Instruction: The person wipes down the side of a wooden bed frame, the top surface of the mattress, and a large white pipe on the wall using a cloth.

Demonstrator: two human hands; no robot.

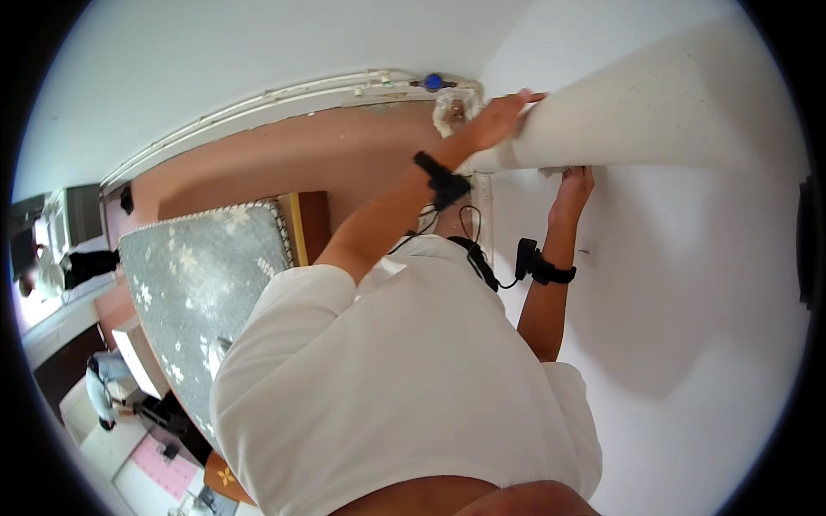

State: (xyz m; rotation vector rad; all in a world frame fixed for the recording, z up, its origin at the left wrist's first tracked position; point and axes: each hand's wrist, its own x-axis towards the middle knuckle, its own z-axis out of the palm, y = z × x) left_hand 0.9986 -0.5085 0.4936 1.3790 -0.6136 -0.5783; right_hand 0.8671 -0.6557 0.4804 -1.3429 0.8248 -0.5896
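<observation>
A thick white pipe (pixel 600 122) rises through the wall corner and widens towards the upper right of the head view. My left hand (pixel 506 119) rests on its left side, fingers stretched along the surface. Whether anything lies under that palm is hidden. On the pipe's other side, my right hand (pixel 573 187) has its fingers bent around a small greyish piece of material (pixel 552 171) against the pipe. What the material is cannot be made out. Both wrists carry black strapped devices with cables.
Thin white pipes (pixel 271 97) with a blue-capped fitting (pixel 433 82) run along the wall's foot. A floral mattress (pixel 200 258) and wooden board (pixel 314 226) stand on the reddish floor (pixel 361 142). Two other people, one bending (pixel 103 390) and one in white (pixel 48 277), are far left.
</observation>
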